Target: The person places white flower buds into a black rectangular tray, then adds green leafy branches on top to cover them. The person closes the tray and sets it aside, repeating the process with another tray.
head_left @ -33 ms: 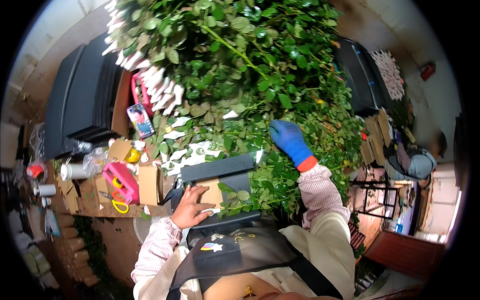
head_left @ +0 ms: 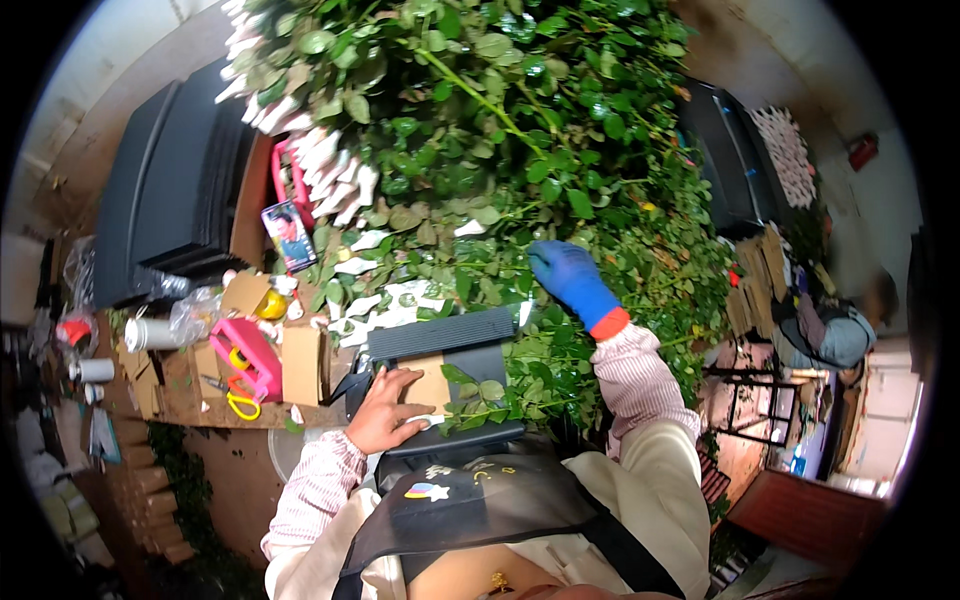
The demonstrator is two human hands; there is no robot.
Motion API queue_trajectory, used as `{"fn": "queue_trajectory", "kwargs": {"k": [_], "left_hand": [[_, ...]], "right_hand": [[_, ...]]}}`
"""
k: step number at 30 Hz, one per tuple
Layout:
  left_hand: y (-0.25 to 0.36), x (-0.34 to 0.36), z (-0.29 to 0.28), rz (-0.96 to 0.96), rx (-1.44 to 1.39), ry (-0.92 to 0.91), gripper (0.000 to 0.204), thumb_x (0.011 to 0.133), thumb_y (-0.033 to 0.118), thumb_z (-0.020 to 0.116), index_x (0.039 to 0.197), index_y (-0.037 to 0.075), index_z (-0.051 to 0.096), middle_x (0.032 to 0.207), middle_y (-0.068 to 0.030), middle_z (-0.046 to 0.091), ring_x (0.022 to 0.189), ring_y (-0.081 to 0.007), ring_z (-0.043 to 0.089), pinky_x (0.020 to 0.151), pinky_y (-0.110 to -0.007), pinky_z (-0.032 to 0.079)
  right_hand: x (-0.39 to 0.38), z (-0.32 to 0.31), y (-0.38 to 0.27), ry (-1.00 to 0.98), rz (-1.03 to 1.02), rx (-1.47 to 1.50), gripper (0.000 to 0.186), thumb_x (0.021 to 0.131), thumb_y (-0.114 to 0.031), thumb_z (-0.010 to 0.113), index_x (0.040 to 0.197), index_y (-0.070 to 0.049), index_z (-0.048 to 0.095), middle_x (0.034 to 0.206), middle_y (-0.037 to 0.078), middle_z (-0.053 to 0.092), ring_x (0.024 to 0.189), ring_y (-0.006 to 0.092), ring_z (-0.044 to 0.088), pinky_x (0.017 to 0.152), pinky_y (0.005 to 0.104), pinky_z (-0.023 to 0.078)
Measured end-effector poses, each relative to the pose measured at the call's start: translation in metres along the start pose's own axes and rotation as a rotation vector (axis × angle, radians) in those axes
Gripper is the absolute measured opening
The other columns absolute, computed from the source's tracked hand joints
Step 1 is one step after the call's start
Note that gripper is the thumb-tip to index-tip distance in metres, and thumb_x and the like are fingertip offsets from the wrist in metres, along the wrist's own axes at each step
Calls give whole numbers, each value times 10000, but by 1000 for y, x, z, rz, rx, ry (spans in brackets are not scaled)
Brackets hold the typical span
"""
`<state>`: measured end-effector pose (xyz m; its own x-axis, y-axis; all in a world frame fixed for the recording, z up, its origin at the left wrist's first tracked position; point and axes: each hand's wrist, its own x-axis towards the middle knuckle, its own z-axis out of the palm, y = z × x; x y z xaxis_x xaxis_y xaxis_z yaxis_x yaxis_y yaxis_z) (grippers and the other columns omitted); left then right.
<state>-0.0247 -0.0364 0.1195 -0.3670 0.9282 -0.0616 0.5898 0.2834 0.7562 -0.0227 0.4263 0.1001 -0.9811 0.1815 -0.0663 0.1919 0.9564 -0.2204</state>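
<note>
My bare left hand (head_left: 385, 408) lies with fingers apart on a brown cardboard piece (head_left: 428, 385) in a black holder with a ridged bar (head_left: 440, 335). Its thumb rests beside a small white-covered bud, whose leafy stem (head_left: 485, 400) points right across the holder. Farther right, my right hand (head_left: 568, 275) wears a blue knitted glove with an orange cuff. Its fingers are curled together over the leafy rose stems (head_left: 640, 270); whatever they grip is hidden among the leaves. Several white-covered flower heads (head_left: 385, 310) lie just beyond the ridged bar.
A tall heap of rose stems (head_left: 470, 110) fills the far side, white-covered heads (head_left: 340, 180) at its left. Left are black sheets (head_left: 190, 190), a phone (head_left: 289, 238), a pink holder (head_left: 250, 360), yellow-handled scissors (head_left: 243, 400) and a white cup (head_left: 150, 334). Another person (head_left: 840, 330) is at far right.
My right hand has shifted slightly left over the stems. The surroundings sit slightly farther right in the picture. My left hand keeps its place on the cardboard.
</note>
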Motion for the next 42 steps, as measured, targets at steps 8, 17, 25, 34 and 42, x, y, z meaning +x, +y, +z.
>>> {"fn": "queue_trajectory", "kwargs": {"k": [8,17,25,34,42], "left_hand": [[1,-8,2,-8,-6,37,284,881,320,801,1129,186,829,1524,-173,497,1458,-399,409,1235,-658,235],[-12,-9,26,-35,-539,176,670,863,377,837,1446,149,597,1516,-135,558,1417,-381,479,1234,-641,232],[-11,-9,19,-47,-92,138,736,718,289,950,1388,156,674,1388,-42,710,1447,-370,488,1251,-619,242],[10,4,-1,-67,-21,73,554,763,285,922,1271,145,748,1339,-29,735,1421,-366,511,1247,-629,246],[4,0,12,-99,-68,100,524,776,289,915,1252,132,759,1335,-24,738,1413,-373,509,1235,-656,230]], "right_hand": [[51,39,-60,48,-187,-92,240,918,-188,653,1149,-132,680,1076,120,698,1031,342,676,933,494,523],[-105,-144,-72,155,-500,138,382,821,-42,753,1195,-119,729,1134,109,728,1106,359,670,969,476,532],[-210,-72,-9,-183,-216,-115,253,825,-130,724,1074,-176,721,920,76,691,917,313,686,816,454,540],[-40,-23,-5,-375,172,-261,318,900,-282,725,1205,-191,726,1149,144,752,1071,308,730,898,465,576],[-45,6,-22,-549,-30,-293,288,939,-259,693,1217,-203,746,1212,108,748,1130,301,722,959,459,573]]}}
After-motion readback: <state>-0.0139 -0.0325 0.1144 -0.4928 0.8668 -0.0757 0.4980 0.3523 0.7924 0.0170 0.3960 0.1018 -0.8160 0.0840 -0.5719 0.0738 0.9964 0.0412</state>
